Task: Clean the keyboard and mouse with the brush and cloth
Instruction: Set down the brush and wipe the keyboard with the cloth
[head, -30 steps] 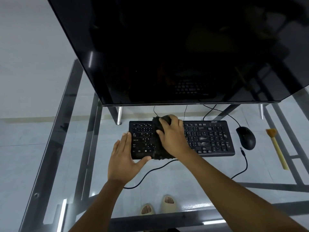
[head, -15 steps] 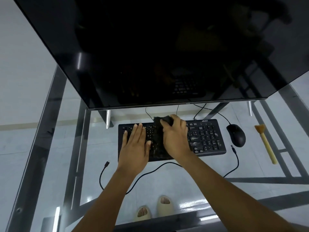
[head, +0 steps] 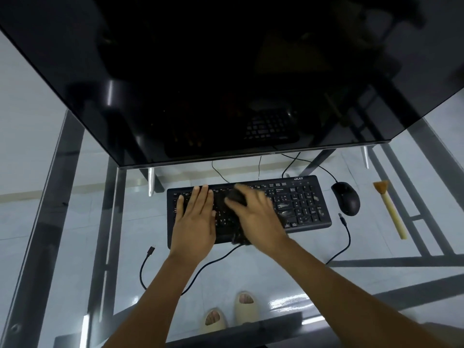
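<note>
Right hand (head: 253, 214) presses a dark cloth (head: 232, 207) with curled fingers onto the middle of the black keyboard (head: 301, 204), left hand (head: 195, 219) lies flat on its left keys, while mouse (head: 346, 201) and brush (head: 390, 209) rest rightward on the glass table (head: 75, 222).

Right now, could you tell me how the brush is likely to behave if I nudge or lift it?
The brush looks slim with a round, stick-like handle, so on the smooth glass table it may roll or slide when nudged. It is probably light and stiff to lift. Its flared bristle head should be the only soft part.
</note>
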### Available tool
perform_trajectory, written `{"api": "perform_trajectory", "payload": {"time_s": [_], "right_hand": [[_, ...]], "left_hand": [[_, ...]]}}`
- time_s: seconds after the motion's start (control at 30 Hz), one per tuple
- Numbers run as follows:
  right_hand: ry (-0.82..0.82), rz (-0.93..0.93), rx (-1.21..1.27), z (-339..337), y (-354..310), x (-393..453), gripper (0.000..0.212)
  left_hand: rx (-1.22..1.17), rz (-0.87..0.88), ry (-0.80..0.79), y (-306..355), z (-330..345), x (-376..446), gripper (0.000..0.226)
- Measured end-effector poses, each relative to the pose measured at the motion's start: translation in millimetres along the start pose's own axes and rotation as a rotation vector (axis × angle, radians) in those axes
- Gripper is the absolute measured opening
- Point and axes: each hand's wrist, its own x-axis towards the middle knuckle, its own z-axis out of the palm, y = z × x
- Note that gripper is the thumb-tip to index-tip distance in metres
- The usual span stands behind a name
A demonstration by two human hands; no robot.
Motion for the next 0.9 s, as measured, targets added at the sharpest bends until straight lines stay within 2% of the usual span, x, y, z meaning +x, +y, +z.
{"api": "perform_trajectory", "payload": {"time_s": [0.07,0.2,0.23,0.3,0.33,0.43,0.47,0.57,0.6,0.7,0.73,0.83,0.9], "right_hand": [[0.037,0.153,0.029,-2.7,4.7,-2.6,0.051],[-0.093,-0.233,-0.01,0.0,-2.7,-24.4,0.056],[-0.088,-0.196,-0.009,-3.2,4.9,-22.0,0.056],[-0.034,0.022,0.021,-8.0,15.7,-17.5,0.056],[-0.036,0.048,0.033,-7.7,14.4,-18.8,0.056],[-0.138,-0.262,0.052,-0.9,1.3,-33.4,0.058],[-0.145,-0.302,0.044,-2.8,3.4,-33.6,0.056],[-0.044,-0.047,0.102,-10.5,13.8,-26.3,0.052],[-0.038,-0.031,0.119,-9.5,12.0,-27.4,0.053],[-0.111,-0.28,0.088,-4.2,2.7,-41.1,0.052],[-0.107,-0.274,0.085,-5.8,7.0,-41.5,0.051],[-0.029,-0.005,0.138,-13.1,19.0,-38.0,0.05],[-0.072,-0.095,0.123,-10.0,13.4,-44.8,0.05]], "left_hand": [[0.002,0.018,-0.008,-0.2,0.4,2.8,0.053],[-0.013,0.027,-0.012,-3.2,2.6,4.3,0.055],[-0.022,0.036,-0.014,-4.2,3.0,4.2,0.054],[-0.041,0.058,-0.012,-7.0,3.3,4.1,0.054],[-0.049,0.069,-0.008,-9.3,2.9,4.2,0.054],[-0.058,0.089,-0.001,-13.8,1.2,4.6,0.053],[-0.057,0.091,-0.002,-13.9,1.2,4.7,0.053],[-0.051,0.085,-0.01,-12.0,1.2,5.0,0.053],[-0.049,0.081,-0.011,-11.9,1.7,5.0,0.053],[-0.036,0.074,-0.02,-12.2,1.3,4.4,0.054],[-0.028,0.073,-0.025,-12.0,1.4,4.5,0.054],[-0.005,0.069,-0.04,-10.3,0.7,4.6,0.055],[0.026,0.05,-0.033,-7.7,-0.5,4.4,0.056]]}}
